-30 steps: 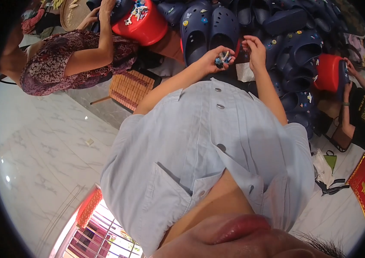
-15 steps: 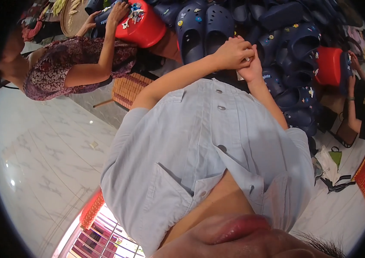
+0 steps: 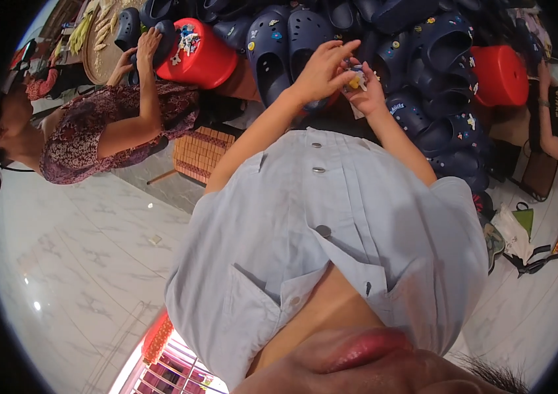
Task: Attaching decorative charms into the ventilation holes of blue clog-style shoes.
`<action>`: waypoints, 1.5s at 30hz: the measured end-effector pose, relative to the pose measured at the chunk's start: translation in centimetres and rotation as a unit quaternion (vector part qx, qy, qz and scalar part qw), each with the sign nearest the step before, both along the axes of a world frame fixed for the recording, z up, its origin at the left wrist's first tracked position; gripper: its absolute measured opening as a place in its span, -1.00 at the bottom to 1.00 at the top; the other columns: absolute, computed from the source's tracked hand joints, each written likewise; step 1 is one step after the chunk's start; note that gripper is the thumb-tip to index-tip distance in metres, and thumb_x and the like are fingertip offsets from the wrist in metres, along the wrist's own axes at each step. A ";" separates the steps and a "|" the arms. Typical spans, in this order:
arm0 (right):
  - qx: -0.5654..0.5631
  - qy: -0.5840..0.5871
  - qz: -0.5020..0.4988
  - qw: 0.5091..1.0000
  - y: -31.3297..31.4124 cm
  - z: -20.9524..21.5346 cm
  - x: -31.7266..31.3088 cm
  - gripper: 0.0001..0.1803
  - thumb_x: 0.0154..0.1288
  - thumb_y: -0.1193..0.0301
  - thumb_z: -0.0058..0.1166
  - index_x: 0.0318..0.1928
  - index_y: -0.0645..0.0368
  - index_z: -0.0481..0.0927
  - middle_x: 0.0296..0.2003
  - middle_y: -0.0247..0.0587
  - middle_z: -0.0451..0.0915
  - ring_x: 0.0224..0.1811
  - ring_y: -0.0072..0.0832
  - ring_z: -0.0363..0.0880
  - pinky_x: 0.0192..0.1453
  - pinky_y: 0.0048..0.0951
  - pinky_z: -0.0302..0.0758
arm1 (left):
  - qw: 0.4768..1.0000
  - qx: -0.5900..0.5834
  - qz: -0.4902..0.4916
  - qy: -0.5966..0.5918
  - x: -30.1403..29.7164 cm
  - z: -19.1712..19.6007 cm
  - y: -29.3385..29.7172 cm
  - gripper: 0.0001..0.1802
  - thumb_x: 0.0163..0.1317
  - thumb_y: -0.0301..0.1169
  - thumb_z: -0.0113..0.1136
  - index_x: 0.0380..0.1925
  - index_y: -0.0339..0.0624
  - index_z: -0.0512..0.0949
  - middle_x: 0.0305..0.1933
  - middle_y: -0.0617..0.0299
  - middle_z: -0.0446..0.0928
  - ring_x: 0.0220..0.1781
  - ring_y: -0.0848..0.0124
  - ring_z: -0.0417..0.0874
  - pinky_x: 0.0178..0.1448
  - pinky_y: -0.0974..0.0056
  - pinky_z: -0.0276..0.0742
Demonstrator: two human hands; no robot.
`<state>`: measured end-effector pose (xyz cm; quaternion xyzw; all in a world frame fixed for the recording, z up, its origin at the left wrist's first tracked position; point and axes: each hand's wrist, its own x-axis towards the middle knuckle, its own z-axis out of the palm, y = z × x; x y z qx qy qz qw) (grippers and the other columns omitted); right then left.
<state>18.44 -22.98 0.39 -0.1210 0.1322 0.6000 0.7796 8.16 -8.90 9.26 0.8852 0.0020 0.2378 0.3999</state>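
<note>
In my cupped right hand [image 3: 366, 98] lie several small shoe charms [image 3: 358, 80], white and yellow among them. My left hand [image 3: 324, 71] is just beside it, fingers stretched and apart, its thumb close to the charms; I see nothing held in it. Beyond my hands stands a pair of navy foam clogs, the left clog [image 3: 268, 59] with charms fixed on its top and the right clog [image 3: 306, 41] with bare holes where visible. My left hand partly covers the right clog.
More navy clogs [image 3: 446, 49] are piled at the right. A red stool [image 3: 210, 65] with loose charms stands at the left, near a co-worker's hands [image 3: 141, 56] on a dark clog. Another red stool [image 3: 501, 75] and a second co-worker's arm [image 3: 547, 121] are at the right.
My hands, clasped together before, have come apart, uncovering the charms in my right palm. My left hand has shifted left. The whole view has shifted slightly.
</note>
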 end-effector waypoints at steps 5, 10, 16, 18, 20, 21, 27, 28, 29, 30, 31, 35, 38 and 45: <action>0.039 0.060 -0.020 0.997 -1.2 -8.5 4.0 -0.68 0.48 0.18 -0.10 0.02 0.13 0.50 -0.02 0.02 0.57 0.05 -0.04 0.54 0.12 -0.02 0.53 | 0.989 -0.015 0.143 -0.022 -3.3 0.5 2.3 -0.57 0.20 -0.44 0.23 0.11 -0.17 0.53 -0.12 0.10 0.62 0.02 0.15 0.59 0.13 0.16 0.47; -0.211 0.057 -0.088 0.972 -2.3 -18.0 6.5 -0.71 0.43 0.16 -0.06 -0.06 0.08 0.52 -0.14 -0.02 0.57 -0.09 -0.06 0.54 0.06 -0.01 0.52 | 0.963 -0.012 0.269 0.004 -8.9 -0.8 3.2 -0.68 0.17 -0.62 0.15 -0.05 -0.19 0.61 -0.20 0.07 0.62 -0.11 0.17 0.64 -0.01 0.19 0.52; -0.378 0.070 -0.116 0.916 -0.3 -23.1 7.6 -0.64 0.38 0.01 -0.01 -0.09 0.00 0.51 -0.07 -0.03 0.52 0.01 -0.04 0.45 0.25 0.13 0.38 | 0.947 0.015 0.314 0.071 -14.1 -3.0 2.2 -0.67 0.13 -0.64 0.16 -0.08 -0.20 0.62 -0.20 0.07 0.62 -0.10 0.15 0.63 0.01 0.17 0.52; -0.388 0.063 -0.114 0.913 0.6 -23.3 8.1 -0.61 0.37 -0.02 0.00 -0.03 -0.01 0.51 -0.02 -0.05 0.50 0.08 -0.01 0.42 0.30 0.16 0.31 | 0.944 0.013 0.320 0.083 -14.6 -3.0 2.0 -0.66 0.09 -0.65 0.17 -0.09 -0.20 0.62 -0.17 0.05 0.60 -0.08 0.14 0.61 0.03 0.17 0.52; -0.359 0.032 -0.123 0.925 1.0 -23.2 8.0 -0.38 0.30 -0.10 0.06 0.21 -0.02 0.39 0.21 -0.11 0.37 0.31 0.07 0.25 0.43 0.27 0.08 | 0.944 0.025 0.316 0.090 -14.5 -2.8 2.1 -0.65 0.08 -0.65 0.17 -0.09 -0.20 0.62 -0.16 0.05 0.60 -0.07 0.14 0.60 0.04 0.17 0.51; -0.359 0.032 -0.117 0.926 1.3 -22.8 8.0 -0.38 0.30 -0.10 0.06 0.21 -0.02 0.39 0.21 -0.11 0.37 0.31 0.07 0.25 0.43 0.27 0.08 | 0.944 0.036 0.313 0.095 -14.5 -2.6 2.2 -0.64 0.07 -0.65 0.17 -0.09 -0.19 0.62 -0.16 0.05 0.59 -0.06 0.14 0.60 0.04 0.17 0.51; -0.353 0.034 -0.077 0.932 0.3 -21.2 8.4 -0.07 0.23 -0.17 0.12 0.45 -0.05 0.03 0.43 -0.12 0.03 0.41 0.16 0.11 0.43 0.36 0.01 | 0.952 0.083 0.279 0.093 -12.5 -2.8 3.4 -0.61 0.06 -0.58 0.21 -0.04 -0.12 0.61 -0.14 0.05 0.56 -0.02 0.11 0.58 0.06 0.13 0.52; -0.353 0.033 -0.077 0.932 0.3 -20.9 8.1 -0.07 0.23 -0.17 0.12 0.45 -0.05 0.03 0.43 -0.12 0.03 0.41 0.16 0.11 0.43 0.36 0.01 | 0.951 0.112 0.272 0.097 -12.0 -2.8 3.5 -0.61 0.07 -0.55 0.21 -0.03 -0.11 0.61 -0.13 0.05 0.56 -0.02 0.11 0.58 0.06 0.13 0.52; -0.364 0.000 -0.073 0.928 0.1 -20.7 7.7 -0.08 0.27 -0.17 0.07 0.45 0.00 0.01 0.44 -0.03 0.02 0.44 0.18 0.03 0.44 0.32 0.01 | 0.948 0.142 0.265 0.101 -11.6 -2.7 3.6 -0.61 0.08 -0.53 0.21 -0.02 -0.09 0.60 -0.13 0.05 0.56 -0.01 0.11 0.57 0.07 0.12 0.53; -0.373 -0.036 -0.065 0.925 0.3 -20.1 7.4 -0.09 0.31 -0.17 0.01 0.46 0.06 0.00 0.45 0.06 0.00 0.48 0.21 -0.06 0.46 0.28 0.01 | 0.944 0.156 0.277 0.095 -11.5 -2.9 3.5 -0.63 0.08 -0.50 0.22 -0.04 -0.09 0.59 -0.11 0.06 0.55 -0.03 0.10 0.57 0.04 0.11 0.53; -0.373 -0.039 -0.072 0.924 -0.5 -21.1 7.6 -0.09 0.31 -0.17 0.01 0.46 0.06 0.00 0.45 0.06 0.00 0.48 0.21 -0.06 0.46 0.28 0.01 | 0.945 0.155 0.273 0.088 -10.9 -2.9 3.7 -0.63 0.08 -0.50 0.22 -0.04 -0.09 0.59 -0.11 0.06 0.55 -0.03 0.10 0.57 0.04 0.11 0.53; -0.341 -0.139 -0.062 0.928 -5.0 -24.9 9.6 -0.09 0.30 0.01 0.17 0.49 -0.13 -0.06 0.48 0.00 -0.06 0.40 0.21 0.11 0.37 0.11 0.27 | 0.948 0.141 0.278 0.065 -8.9 -2.7 4.1 -0.75 0.11 -0.46 0.23 -0.16 -0.12 0.55 -0.10 0.05 0.54 -0.05 0.08 0.57 -0.01 0.10 0.54; -0.405 -0.086 -0.089 0.906 -3.9 -22.5 8.4 -0.30 0.33 0.19 0.15 0.40 -0.07 0.17 0.42 0.08 0.06 0.30 0.16 0.25 0.28 0.05 0.40 | 0.944 0.127 0.283 0.113 -9.2 -3.0 4.0 -0.82 0.15 -0.43 0.21 -0.23 -0.14 0.53 -0.13 0.05 0.56 -0.11 0.08 0.61 -0.11 0.07 0.56; -0.394 -0.401 -0.069 0.824 0.2 -11.8 8.8 -0.70 0.33 0.23 0.16 -0.02 0.09 0.56 -0.38 -0.29 0.62 -0.42 -0.56 0.56 -0.38 -0.55 0.50 | 0.912 0.097 0.399 0.018 -8.3 -0.2 7.6 -0.83 0.23 -0.35 0.21 -0.22 -0.17 0.59 -0.42 0.06 0.62 -0.39 0.11 0.68 -0.29 0.10 0.55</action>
